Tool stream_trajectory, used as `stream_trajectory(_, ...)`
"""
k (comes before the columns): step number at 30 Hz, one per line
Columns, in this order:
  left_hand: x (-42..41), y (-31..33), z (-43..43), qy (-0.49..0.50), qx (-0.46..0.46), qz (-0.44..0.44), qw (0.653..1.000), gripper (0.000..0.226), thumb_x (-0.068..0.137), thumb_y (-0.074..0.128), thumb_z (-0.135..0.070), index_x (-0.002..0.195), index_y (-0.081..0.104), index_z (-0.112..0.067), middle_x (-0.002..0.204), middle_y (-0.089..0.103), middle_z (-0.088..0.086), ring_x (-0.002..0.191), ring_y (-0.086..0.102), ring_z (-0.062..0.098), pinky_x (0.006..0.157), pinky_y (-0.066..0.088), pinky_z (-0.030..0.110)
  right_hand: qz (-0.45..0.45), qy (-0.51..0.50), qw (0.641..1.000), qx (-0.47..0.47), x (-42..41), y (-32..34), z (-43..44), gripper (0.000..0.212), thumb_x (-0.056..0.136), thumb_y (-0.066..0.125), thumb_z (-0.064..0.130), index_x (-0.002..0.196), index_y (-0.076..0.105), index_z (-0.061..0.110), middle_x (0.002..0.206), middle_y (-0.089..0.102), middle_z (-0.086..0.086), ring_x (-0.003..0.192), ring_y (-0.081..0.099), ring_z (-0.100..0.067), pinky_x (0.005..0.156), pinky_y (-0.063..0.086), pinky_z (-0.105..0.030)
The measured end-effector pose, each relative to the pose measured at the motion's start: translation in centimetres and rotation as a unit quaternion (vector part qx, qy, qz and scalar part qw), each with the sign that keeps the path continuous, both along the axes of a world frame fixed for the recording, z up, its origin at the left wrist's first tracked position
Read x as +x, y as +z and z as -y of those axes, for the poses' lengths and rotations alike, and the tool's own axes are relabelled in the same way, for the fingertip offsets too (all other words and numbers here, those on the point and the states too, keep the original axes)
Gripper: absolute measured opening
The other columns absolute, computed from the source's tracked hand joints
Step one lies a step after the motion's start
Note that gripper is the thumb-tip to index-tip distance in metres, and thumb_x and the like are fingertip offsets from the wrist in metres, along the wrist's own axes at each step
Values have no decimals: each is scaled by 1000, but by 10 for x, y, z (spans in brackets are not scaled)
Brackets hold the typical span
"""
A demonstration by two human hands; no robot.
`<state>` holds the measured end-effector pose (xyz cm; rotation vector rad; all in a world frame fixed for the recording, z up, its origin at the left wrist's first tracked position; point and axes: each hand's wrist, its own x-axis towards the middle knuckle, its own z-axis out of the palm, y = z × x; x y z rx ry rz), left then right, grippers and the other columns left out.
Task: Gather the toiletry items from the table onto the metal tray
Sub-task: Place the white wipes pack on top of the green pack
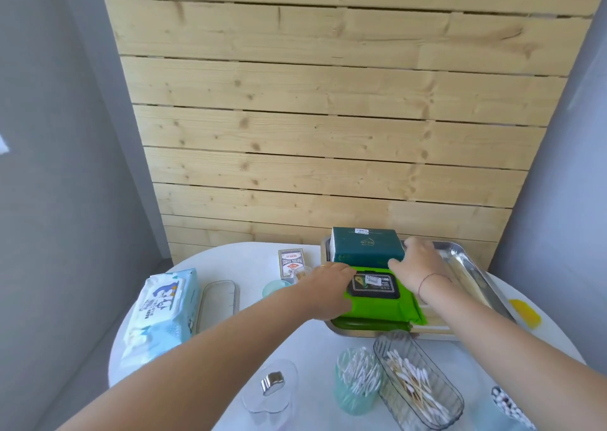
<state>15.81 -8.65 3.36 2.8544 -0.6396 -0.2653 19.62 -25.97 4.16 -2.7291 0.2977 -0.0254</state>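
While both hands rest on the green pack, it lies in the tray, near end, likely being squared against the teal box at the far end. Left hand flat, fingers together, pressing the pack's left edge; right hand spread over its far right corner. Neither pinches.

Still on the table: blue wipes pack far left, card box left of tray, swab cup and clear swab dish near. The dish sits just beside the tray's near rim and could snag a forearm.
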Motion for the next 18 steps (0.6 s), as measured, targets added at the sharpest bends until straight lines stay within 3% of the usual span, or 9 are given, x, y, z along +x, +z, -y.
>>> stream_trajectory(4,-10,16,-38,63,-78,30,995,55,90,51,-22,142,37,-14,147,40,8,136,34,27,111,32,38,82,111,988,64,-14,27,-63,46,89,53,25,133,42,15,136,40,-9,124,47,-28,97,44,-36)
stream_trajectory(8,-27,25,-95,139,-110,71,982,54,91,53,-22,142,39,-15,145,41,6,133,37,26,105,32,32,12,201,969,141,-31,32,-142,55,85,58,24,135,39,14,136,40,-9,122,47,-25,95,43,-33)
stream_trajectory(11,-47,25,-150,210,-123,74,967,57,88,57,-21,142,39,-16,146,40,3,133,39,25,108,34,35,-45,246,955,162,-52,31,-204,61,85,58,26,140,34,14,141,38,-6,125,45,-24,85,38,-26)
stream_trajectory(13,-58,20,-186,263,-129,61,954,62,86,60,-21,143,37,-16,148,38,4,133,38,27,108,35,36,-85,264,946,165,-62,27,-239,64,86,57,29,142,31,12,143,38,-7,126,45,-25,88,39,-27)
stream_trajectory(15,-67,11,-219,348,-173,39,921,64,85,62,-21,143,36,-15,148,35,6,133,37,29,107,38,40,-129,267,941,165,-68,21,-267,64,86,57,34,140,35,9,139,43,-9,120,49,-25,92,41,-29)
stream_trajectory(16,-71,6,-232,408,-211,29,888,63,85,61,-21,142,36,-14,146,36,9,131,39,30,105,40,41,-150,269,936,170,-71,20,-276,57,86,58,36,132,42,7,130,50,-8,111,52,-24,87,41,-28)
stream_trajectory(18,-80,-6,-260,521,-298,1,800,62,86,56,-22,142,34,-8,142,38,12,125,45,32,102,43,41,-186,260,924,208,-75,15,-298,26,87,59,33,99,53,12,93,54,-2,86,49,-20,68,37,-24)
